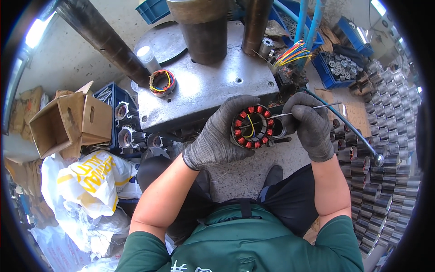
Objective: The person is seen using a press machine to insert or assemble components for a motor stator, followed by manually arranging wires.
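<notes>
In a grey glove, my left hand (222, 133) is closed around a motor stator (267, 123), a dark ring with red copper coils and a yellow wire inside its bore. My right hand (311, 122), gloved too, pinches a thin metal rod (327, 105). The rod's inner end reaches across the stator's face, and its other end sticks out to the right. Another wound stator (162, 83) with red, yellow and blue wires lies on the metal press table (204, 84), beside a white cylindrical bottle (146, 56).
Thick steel columns (99, 36) and a central ram (203, 34) rise from the press. A long lever with a ball end (379, 158) slants down at right. Stacked metal cylinders (385, 118) fill the right side. Cardboard boxes (63, 120) and plastic bags (93, 181) lie left.
</notes>
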Available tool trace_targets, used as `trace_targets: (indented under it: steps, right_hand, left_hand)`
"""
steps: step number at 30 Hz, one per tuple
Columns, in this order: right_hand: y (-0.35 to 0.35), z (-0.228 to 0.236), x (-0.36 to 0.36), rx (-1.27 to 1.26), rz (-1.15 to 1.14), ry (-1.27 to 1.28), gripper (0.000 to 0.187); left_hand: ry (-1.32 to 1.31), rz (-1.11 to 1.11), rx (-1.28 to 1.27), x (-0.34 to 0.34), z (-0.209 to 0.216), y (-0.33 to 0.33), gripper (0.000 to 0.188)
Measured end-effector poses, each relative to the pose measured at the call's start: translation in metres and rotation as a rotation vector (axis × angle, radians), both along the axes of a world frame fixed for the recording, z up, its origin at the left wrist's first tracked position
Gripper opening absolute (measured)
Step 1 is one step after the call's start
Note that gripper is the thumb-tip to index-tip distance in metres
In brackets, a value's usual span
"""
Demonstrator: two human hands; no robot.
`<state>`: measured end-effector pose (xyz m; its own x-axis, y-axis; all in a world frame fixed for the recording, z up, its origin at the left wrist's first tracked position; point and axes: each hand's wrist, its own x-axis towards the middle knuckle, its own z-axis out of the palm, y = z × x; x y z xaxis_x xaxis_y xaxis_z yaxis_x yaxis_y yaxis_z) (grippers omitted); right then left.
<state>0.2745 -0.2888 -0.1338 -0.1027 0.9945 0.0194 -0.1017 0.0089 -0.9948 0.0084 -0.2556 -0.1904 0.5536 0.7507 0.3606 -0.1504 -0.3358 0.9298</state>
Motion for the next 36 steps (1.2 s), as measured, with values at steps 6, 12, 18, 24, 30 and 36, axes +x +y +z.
trace_targets:
  steps: [6, 12, 18, 24, 30, 36]
  right_hand:
    - [-0.004, 0.005, -0.005, -0.021, 0.040, -0.067, 0.021]
    - [-0.006, 0.002, -0.023, 0.500, 0.079, -0.589, 0.009]
    - [-0.010, 0.005, -0.019, 0.522, 0.025, -0.582, 0.006]
    - [-0.011, 0.014, -0.010, 0.622, 0.104, -0.651, 0.006]
    - [-0.018, 0.027, -0.024, 0.801, 0.060, -0.835, 0.006]
    - [-0.027, 0.029, -0.017, 0.682, -0.004, -0.449, 0.015]
  left_hand:
    - [0.033, 0.035, 0.111, -0.001, 0.004, 0.001, 0.097]
    - [0.207, 0.116, 0.254, -0.002, 0.013, -0.001, 0.093]
    - [0.160, 0.098, 0.161, 0.002, 0.012, -0.003, 0.100]
    - [0.194, 0.097, 0.265, 0.003, 0.017, -0.005, 0.098]
    - [0.278, 0.163, 0.389, 0.000, 0.018, 0.001, 0.096]
    - [0.308, 0.321, 0.444, -0.004, 0.007, 0.010, 0.093]
